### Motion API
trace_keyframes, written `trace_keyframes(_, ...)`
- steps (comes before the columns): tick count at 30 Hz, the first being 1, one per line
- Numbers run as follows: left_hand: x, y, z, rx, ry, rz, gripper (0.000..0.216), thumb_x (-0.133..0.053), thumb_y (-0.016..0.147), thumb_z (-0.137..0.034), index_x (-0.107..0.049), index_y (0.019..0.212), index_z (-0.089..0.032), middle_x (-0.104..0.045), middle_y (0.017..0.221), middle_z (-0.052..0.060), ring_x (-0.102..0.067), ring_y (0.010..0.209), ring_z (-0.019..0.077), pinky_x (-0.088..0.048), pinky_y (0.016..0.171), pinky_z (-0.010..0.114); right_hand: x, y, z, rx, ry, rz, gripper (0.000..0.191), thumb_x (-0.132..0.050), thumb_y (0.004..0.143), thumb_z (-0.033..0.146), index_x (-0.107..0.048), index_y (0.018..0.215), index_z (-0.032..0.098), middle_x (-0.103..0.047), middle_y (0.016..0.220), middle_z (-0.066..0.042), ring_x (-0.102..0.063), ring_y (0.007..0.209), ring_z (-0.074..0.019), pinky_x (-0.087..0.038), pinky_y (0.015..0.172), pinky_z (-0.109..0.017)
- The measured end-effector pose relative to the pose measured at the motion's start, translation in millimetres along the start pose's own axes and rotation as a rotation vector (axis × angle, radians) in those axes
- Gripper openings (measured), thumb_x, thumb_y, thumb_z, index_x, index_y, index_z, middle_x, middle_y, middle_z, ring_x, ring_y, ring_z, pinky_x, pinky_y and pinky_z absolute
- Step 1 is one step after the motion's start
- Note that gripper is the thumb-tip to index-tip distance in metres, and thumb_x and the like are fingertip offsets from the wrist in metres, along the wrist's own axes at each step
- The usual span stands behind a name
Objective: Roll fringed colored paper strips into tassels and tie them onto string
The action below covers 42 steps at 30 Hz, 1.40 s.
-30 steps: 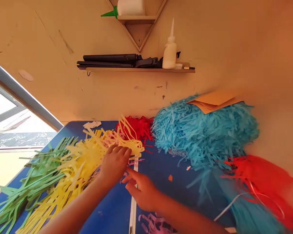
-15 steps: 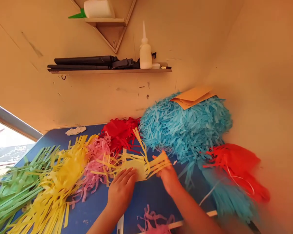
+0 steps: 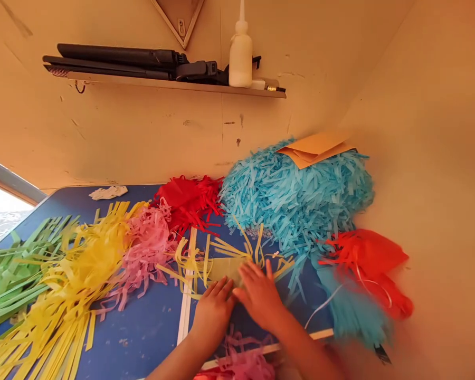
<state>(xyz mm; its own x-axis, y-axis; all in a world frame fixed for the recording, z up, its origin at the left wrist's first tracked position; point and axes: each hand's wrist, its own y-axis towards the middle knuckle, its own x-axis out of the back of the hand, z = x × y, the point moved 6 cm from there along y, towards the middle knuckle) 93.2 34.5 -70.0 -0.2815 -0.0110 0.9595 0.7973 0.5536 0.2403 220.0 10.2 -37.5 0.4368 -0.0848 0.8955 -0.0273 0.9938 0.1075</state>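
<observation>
Head | left hand [image 3: 216,310], right hand [image 3: 261,296] now flat, open | yellow fringe [image 3: 221,267] lowered onto table [image 3: 150,327]

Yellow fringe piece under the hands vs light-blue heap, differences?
The yellow fringe piece lies flat, one thin layer; the light-blue heap is piled high against the wall. The left hand and right hand rest on the yellow fringe piece; no hand touches the light-blue heap, which bears tan paper. Both are paper cut into strips.

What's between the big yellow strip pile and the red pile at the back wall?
Pink paper strips lie between the yellow pile and the red pile, in the head view.
</observation>
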Motion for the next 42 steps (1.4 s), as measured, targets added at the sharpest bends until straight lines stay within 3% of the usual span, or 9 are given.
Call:
trace_keyframes(3,-3.3,-2.0,-0.9,0.004,0.027,0.016,0.031,-0.052,0.088,-0.009,-0.07,0.11,-0.022,-0.068,0.125,0.01,-0.061,0.12,0.0299,-0.052,0.097,0.045,39.4,-10.9,-55.3,-0.342,-0.229,-0.308,0.048,-0.042,0.097,0.047,-0.06,0.127,0.015,-0.054,0.138,-0.02,-0.039,0.134,-0.0421,-0.008,0.107,-0.074)
trace_keyframes(5,-2.3,0.5,-2.2,0.026,0.025,0.03,0.031,-0.054,0.086,-0.008,-0.069,0.109,-0.022,-0.069,0.123,0.01,-0.062,0.118,0.0303,-0.053,0.095,0.045,58.7,-23.8,-59.9,-0.357,-0.286,-0.482,0.047,-0.045,0.095,0.045,-0.06,0.126,0.014,-0.056,0.134,-0.021,-0.041,0.131,-0.0409,-0.013,0.108,-0.071)
trace_keyframes(7,1.4,4.9,-4.4,0.045,0.011,0.049,0.03,-0.056,0.086,-0.009,-0.069,0.109,-0.021,-0.07,0.121,0.01,-0.064,0.114,0.0296,-0.053,0.094,0.043,49.9,-24.3,-37.3,-0.084,-0.199,-0.356,0.042,-0.049,0.094,0.038,-0.058,0.128,0.017,-0.06,0.131,-0.017,-0.048,0.128,-0.0327,-0.022,0.111,-0.059)
trace_keyframes(9,7.8,8.5,-5.4,0.055,-0.022,0.063,0.029,-0.056,0.086,-0.009,-0.068,0.11,-0.021,-0.072,0.117,0.009,-0.066,0.111,0.0276,-0.052,0.095,0.042,23.9,-22.6,-9.8,0.18,-0.058,-0.061,0.036,-0.051,0.091,0.028,-0.059,0.126,0.022,-0.064,0.125,-0.012,-0.055,0.12,-0.0251,-0.031,0.108,-0.047)
trace_keyframes(11,15.9,9.2,-2.4,0.072,-0.067,0.065,0.029,-0.054,0.087,-0.009,-0.068,0.109,-0.02,-0.074,0.11,0.009,-0.068,0.104,0.0253,-0.05,0.096,0.042,3.8,-19.1,-1.2,0.215,0.021,0.129,0.027,-0.051,0.091,0.02,-0.064,0.114,0.023,-0.07,0.111,-0.007,-0.061,0.106,-0.021,-0.037,0.099,-0.039)
trace_keyframes(13,23.8,7.6,5.7,0.105,-0.121,0.068,0.026,-0.051,0.088,-0.009,-0.069,0.103,-0.021,-0.076,0.099,0.007,-0.07,0.094,0.0233,-0.048,0.095,0.043,-4.1,-11.5,-9.4,0.136,0.04,0.177,0.02,-0.049,0.093,0.018,-0.068,0.098,0.023,-0.073,0.093,-0.003,-0.065,0.091,-0.0178,-0.038,0.088,-0.035)
trace_keyframes(22,21.7,20.2,54.0,0.39,-0.199,0.145,0.029,-0.045,0.096,-0.03,-0.072,0.087,-0.023,-0.077,0.08,0.003,-0.069,0.073,0.019,-0.041,0.077,0.035,-5.4,23.5,-38.4,-0.155,-0.027,0.106,0.021,-0.047,0.096,0.025,-0.066,0.086,0.022,-0.072,0.076,0.002,-0.064,0.071,-0.0155,-0.035,0.074,-0.028)
trace_keyframes(31,20.9,36.5,59.1,0.398,0.001,0.144,0.034,-0.042,0.095,-0.03,-0.067,0.077,-0.018,-0.072,0.067,0.009,-0.065,0.062,0.0211,-0.036,0.076,0.038,-16.5,34.3,-40.1,-0.21,-0.113,0.072,0.017,-0.053,0.094,0.026,-0.065,0.083,0.021,-0.073,0.082,-0.001,-0.066,0.076,-0.0184,-0.035,0.074,-0.03)
trace_keyframes(42,22.9,39.1,59.7,0.397,0.099,0.112,0.034,-0.043,0.095,-0.033,-0.067,0.076,-0.019,-0.068,0.066,0.009,-0.064,0.073,0.0258,-0.034,0.08,0.042,-22.0,37.5,-44.6,-0.214,-0.127,0.027,0.017,-0.053,0.095,0.027,-0.064,0.083,0.022,-0.073,0.082,-0.001,-0.066,0.075,-0.0186,-0.034,0.074,-0.031)
